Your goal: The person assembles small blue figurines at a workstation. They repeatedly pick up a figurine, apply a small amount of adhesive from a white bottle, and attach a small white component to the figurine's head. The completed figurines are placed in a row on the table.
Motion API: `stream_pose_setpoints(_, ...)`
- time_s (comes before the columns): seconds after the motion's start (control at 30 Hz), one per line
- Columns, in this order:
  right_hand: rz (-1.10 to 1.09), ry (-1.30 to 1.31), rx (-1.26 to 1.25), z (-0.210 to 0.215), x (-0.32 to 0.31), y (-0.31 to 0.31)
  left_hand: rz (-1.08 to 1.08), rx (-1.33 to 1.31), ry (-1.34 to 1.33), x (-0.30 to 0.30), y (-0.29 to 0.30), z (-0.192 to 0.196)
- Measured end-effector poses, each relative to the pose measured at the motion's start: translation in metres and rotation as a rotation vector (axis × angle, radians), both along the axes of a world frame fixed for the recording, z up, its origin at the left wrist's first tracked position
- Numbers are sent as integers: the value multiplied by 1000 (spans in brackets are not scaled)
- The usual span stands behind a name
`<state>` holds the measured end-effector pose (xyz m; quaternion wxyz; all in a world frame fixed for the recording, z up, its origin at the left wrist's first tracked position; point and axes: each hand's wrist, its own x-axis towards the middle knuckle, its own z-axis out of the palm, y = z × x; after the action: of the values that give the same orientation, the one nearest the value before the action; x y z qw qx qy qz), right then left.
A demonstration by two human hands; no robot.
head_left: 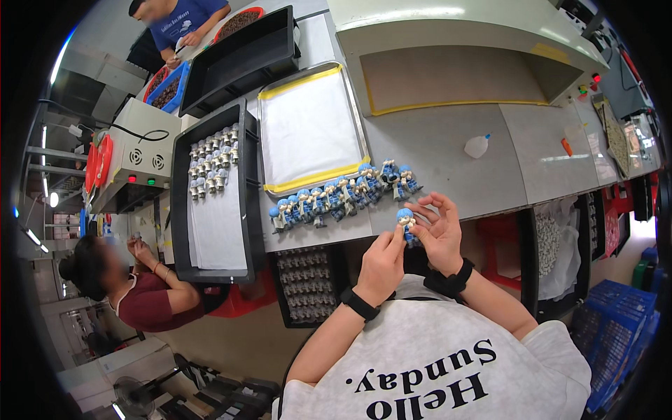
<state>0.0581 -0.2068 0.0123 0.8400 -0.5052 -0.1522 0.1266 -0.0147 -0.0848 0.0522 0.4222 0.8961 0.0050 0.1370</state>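
Note:
Between my two hands, close to the table's front edge, is a small blue-haired toy figurine (405, 219). My left hand (382, 263) pinches it low on its left side. The thumb of my right hand (441, 234) presses against its other side, while the upper fingers of that hand stretch away from it. Just beyond, a crowded row of similar blue figurines (318, 203) runs along the grey table, some standing and some leaning. A white-lined metal tray (313, 129) with yellow tape edges lies behind that row.
To the left, a black tray (253, 210) holds several pale blue-topped figurines. Behind it is another black tray (241, 63). A clear squeeze bottle (477, 146) and an orange piece (566, 146) lie to the right. A beige machine (455, 28) stands behind. People work at far and left.

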Motion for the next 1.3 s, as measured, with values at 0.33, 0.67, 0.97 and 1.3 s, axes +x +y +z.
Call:
stream_pose_setpoints(0.33, 33, -149, -30, -17, -3, 5, 170, -645, 230, 1, 0, 0)
stream_pose_setpoints(0.67, 168, -306, -213, 2, 12, 17, 317, -1017, 319, -1, 40, -14)
stream_pose_setpoints(0.97, 35, -391, -353, -6, 51, 1, 953, -479, -3, 6, 128, -43)
stream_pose_setpoints(1.3, -54, -294, -684, -16, 42, -6, 1020, 34, 85, 0, 165, -101)
